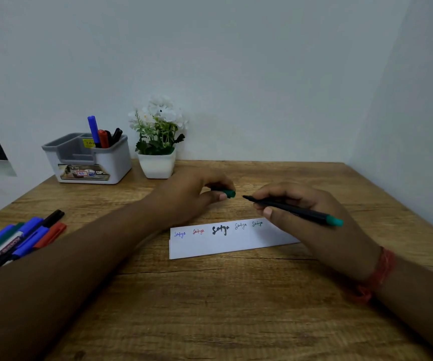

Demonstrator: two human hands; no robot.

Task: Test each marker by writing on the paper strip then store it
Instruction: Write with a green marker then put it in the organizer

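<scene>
Currently: marker (292,210), uncapped, gripped mid-barrel in right hand (298,212) above strip (225,243); light, stiff, smooth, probably slippery, best held at barrel. Cap (227,193) pinched by left hand (192,194), tip nearly touching it

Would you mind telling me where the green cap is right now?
In the head view the green cap is pinched in the left hand just above the table, behind the paper strip and left of the marker tip.
</scene>
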